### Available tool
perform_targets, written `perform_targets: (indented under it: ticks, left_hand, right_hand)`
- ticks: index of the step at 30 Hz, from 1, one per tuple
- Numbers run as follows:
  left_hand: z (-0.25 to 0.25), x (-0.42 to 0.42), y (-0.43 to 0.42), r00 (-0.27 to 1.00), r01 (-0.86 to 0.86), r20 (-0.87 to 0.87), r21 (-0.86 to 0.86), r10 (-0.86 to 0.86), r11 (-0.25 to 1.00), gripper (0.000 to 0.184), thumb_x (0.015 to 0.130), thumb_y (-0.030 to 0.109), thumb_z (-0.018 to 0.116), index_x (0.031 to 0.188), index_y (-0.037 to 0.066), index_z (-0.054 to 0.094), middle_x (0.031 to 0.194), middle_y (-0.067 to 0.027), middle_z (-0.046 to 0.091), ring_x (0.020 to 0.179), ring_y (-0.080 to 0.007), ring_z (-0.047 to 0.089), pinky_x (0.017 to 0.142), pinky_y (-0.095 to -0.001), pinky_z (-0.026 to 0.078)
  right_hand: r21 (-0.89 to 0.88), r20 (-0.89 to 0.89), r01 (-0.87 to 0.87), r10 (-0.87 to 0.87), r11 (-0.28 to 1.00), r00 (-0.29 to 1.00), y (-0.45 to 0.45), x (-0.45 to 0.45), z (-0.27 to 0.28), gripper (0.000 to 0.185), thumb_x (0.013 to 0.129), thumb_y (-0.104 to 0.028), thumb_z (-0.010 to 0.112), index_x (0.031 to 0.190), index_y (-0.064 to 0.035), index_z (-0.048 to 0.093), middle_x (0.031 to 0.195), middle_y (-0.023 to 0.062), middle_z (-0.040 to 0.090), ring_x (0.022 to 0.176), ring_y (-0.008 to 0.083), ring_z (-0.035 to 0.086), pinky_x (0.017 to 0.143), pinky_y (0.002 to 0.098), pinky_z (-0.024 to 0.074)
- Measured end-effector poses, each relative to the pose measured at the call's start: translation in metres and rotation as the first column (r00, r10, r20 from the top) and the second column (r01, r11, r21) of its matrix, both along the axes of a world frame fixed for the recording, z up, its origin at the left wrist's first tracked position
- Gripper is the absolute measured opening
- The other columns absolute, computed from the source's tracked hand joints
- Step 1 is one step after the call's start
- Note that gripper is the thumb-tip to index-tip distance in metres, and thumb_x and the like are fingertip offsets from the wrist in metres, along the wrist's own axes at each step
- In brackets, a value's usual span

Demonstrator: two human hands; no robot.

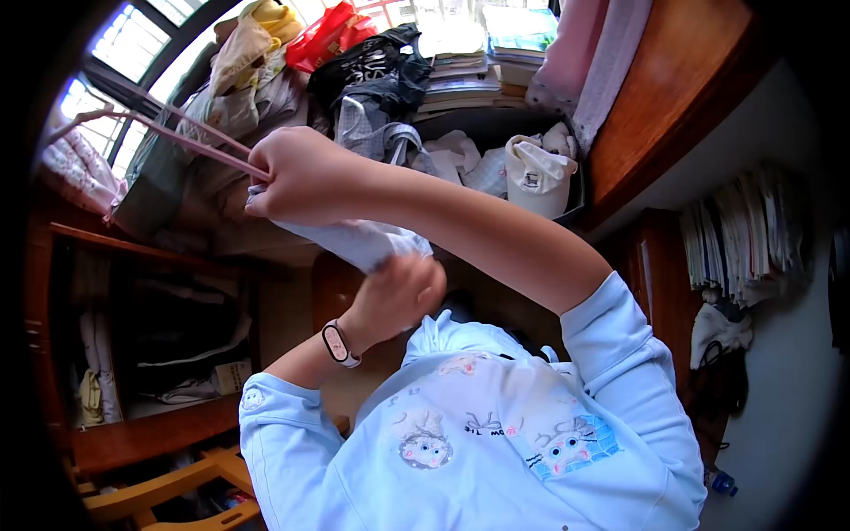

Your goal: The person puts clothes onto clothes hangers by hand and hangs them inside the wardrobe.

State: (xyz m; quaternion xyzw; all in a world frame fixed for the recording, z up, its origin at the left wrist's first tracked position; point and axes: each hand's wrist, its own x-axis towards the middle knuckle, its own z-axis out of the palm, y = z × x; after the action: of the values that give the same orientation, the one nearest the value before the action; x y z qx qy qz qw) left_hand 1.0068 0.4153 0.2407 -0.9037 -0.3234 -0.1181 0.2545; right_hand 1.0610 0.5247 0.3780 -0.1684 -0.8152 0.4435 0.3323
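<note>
My right hand [305,173] is stretched across to the upper left, its fingers closed round a bunched pale cloth [350,241]. Two thin pink strips [204,146] run from the same fist toward the window; whether they are straps or part of a hanger I cannot tell. The cloth hangs down from the fist toward my left hand [403,296], which wears a band watch [336,342] on its wrist. Motion smears the left fingers at the cloth's lower end, so their grip on it is unclear.
Along the window ledge lie piled clothes [257,97], a red bag [329,37], a black bag [372,75] and stacked books [465,80]. A dark bin [580,190] holds cloths and a white bag [537,173]. An open cabinet [159,420] stands lower left, above a wooden chair [168,491].
</note>
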Motion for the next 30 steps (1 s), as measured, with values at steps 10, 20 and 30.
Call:
perform_targets:
  ticks: [10,20,30]
  left_hand:
    - [0.012,-0.101,-0.068,0.788,-0.432,-0.574,-0.26,0.222,0.863,0.02,0.069,0.021,0.059,0.082,0.006,0.057,0.087,-0.0084,0.057,0.094,-0.0212,0.053,0.09,-0.0334,0.032]
    - [0.114,-0.209,-0.192,0.347,0.035,0.097,-0.995,0.933,0.091,0.024,0.078,0.02,0.057,0.089,-0.001,0.055,0.08,-0.007,0.057,0.071,-0.0155,0.057,0.065,-0.0266,0.044]
    - [0.124,-0.297,-0.346,0.19,0.497,0.489,-0.796,0.851,0.347,0.083,0.048,0.025,0.084,0.115,0.007,0.038,0.106,-0.0052,0.047,0.098,-0.0155,0.048,0.084,-0.0267,0.04]
  right_hand:
    - [-0.282,0.012,-0.193,0.204,0.94,0.979,-0.061,-0.082,0.014,0.025,0.064,-0.019,0.069,0.077,0.0017,0.064,0.07,0.0125,0.061,0.069,0.0207,0.061,0.065,0.0297,0.0478]
    - [-0.356,-0.184,-0.527,0.495,0.772,0.849,-0.116,-0.158,-0.078,0.04,0.071,-0.01,0.072,0.104,-0.0066,0.05,0.079,-0.0028,0.045,0.073,0.0057,0.048,0.062,0.0202,0.0441]
    - [-0.516,0.009,-0.527,0.619,0.676,0.785,-0.271,-0.241,-0.237,0.069,0.076,-0.004,0.066,0.135,-0.0171,0.034,0.086,-0.0021,0.034,0.078,0.0086,0.038,0.071,0.0191,0.037]
